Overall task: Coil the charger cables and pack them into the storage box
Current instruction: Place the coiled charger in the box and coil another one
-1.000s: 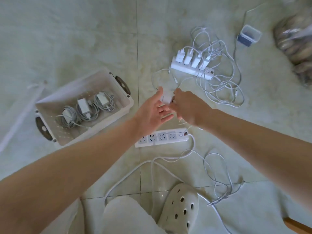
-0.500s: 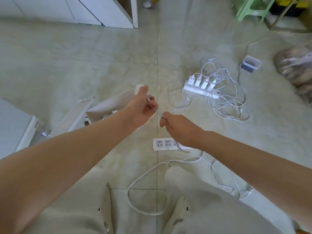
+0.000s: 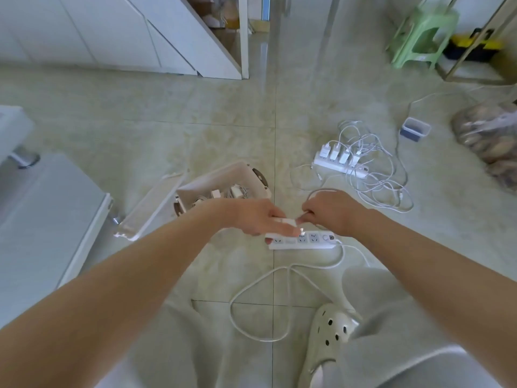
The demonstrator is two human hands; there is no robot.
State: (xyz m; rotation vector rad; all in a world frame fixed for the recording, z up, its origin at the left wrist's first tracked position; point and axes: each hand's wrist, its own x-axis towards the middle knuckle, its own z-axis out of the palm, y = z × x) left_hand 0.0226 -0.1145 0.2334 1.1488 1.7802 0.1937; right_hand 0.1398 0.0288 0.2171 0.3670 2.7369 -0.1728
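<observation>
Hands (image 3: 251, 218) (image 3: 331, 211) on charger (image 3: 286, 221), chargers (image 3: 215, 193) in box (image 3: 223, 177)

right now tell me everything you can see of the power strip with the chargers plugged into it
The power strip is a long white plastic-looking bar lying flat on the tiled floor, right of the storage box and beyond the right hand. Four white chargers stand upright in a row in its sockets; their thin white cables spill into a loose tangle on the floor beside it. Its right end holds no charger. No hand touches it.
</observation>
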